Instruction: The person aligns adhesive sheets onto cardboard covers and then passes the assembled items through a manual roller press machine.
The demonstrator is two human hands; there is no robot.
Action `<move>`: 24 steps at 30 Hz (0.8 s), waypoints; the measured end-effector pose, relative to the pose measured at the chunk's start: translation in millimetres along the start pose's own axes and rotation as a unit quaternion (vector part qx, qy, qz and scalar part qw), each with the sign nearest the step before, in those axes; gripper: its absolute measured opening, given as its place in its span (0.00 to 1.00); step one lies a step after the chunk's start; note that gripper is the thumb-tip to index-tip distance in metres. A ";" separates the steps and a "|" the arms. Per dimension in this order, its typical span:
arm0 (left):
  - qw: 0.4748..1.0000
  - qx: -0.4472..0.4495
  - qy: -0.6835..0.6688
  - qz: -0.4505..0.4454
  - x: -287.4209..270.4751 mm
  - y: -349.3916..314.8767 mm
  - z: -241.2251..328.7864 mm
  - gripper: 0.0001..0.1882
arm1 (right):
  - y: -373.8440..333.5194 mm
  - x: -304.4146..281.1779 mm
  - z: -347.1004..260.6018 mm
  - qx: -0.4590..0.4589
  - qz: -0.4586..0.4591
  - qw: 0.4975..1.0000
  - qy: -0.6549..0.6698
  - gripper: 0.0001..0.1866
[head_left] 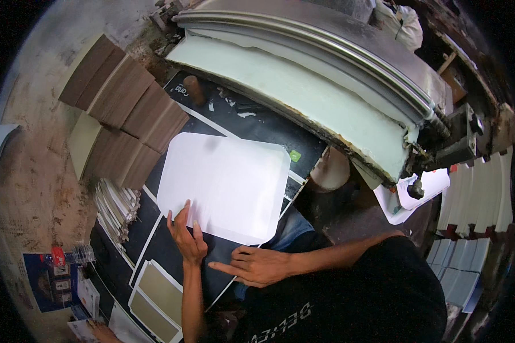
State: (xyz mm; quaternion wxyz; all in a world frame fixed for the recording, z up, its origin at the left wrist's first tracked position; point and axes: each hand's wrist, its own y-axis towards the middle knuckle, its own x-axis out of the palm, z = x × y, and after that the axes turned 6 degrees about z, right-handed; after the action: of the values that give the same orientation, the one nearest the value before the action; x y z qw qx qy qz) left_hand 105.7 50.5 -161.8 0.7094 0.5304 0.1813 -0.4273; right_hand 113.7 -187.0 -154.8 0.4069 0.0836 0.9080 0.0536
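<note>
A large white sheet (223, 183) with trimmed corners and a narrow border strip along its right side lies on the black table (220, 260). My left hand (187, 240) is at the sheet's near left edge, its fingers stretched and apart, fingertips on or just over the sheet. Below the sheet's near edge, my right hand (260, 266) hovers or rests by the table's edge. Its index finger points left while the other fingers bend loosely; nothing shows in it. Contact under the right hand is hidden.
Beyond the sheet stands a machine with a long metal roller (315, 48) over a white trough (292, 86). Stacked brown boards (131, 108) rise at left, near white strips (117, 211) and a grey-panelled white piece (157, 297). Another person's hand (102, 331) shows lower left.
</note>
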 end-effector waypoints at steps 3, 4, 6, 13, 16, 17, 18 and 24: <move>0.999 -0.008 -0.045 0.005 -3.6 -2.5 6.7 0.17 | -13.3 15.0 3.7 -0.032 0.117 0.992 -0.047 0.40; 0.998 -0.007 -0.066 0.007 -7.4 -2.0 10.5 0.16 | -17.0 18.6 3.1 -0.041 0.169 0.983 -0.058 0.41; 0.997 0.028 -0.070 0.011 -9.8 -1.0 19.0 0.16 | -20.8 25.5 2.0 -0.049 0.186 0.981 -0.006 0.45; 0.992 0.060 -0.079 0.073 -8.9 -9.3 9.8 0.19 | -15.4 20.7 -4.4 -0.054 0.184 0.981 -0.003 0.49; 0.998 0.033 -0.036 0.042 -11.4 8.0 10.0 0.19 | -15.5 14.4 -5.2 -0.068 0.152 0.982 -0.093 0.47; 0.997 0.069 0.022 0.028 -2.2 -0.3 -2.2 0.18 | -14.4 20.0 -3.0 -0.060 0.105 0.989 -0.086 0.46; 0.998 0.050 0.017 0.018 -0.8 -13.3 -10.5 0.18 | -11.7 30.0 3.2 -0.051 0.057 0.994 -0.079 0.45; 0.999 -0.012 -0.033 -0.025 8.3 6.8 -1.4 0.17 | 3.3 4.1 -5.0 -0.012 -0.020 0.999 -0.027 0.38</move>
State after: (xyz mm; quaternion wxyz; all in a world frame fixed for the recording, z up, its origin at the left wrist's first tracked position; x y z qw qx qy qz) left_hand 116.1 48.8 -164.2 0.7106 0.5027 0.1763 -0.4597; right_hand 107.7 -183.1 -153.9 0.4332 0.0619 0.8976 0.0539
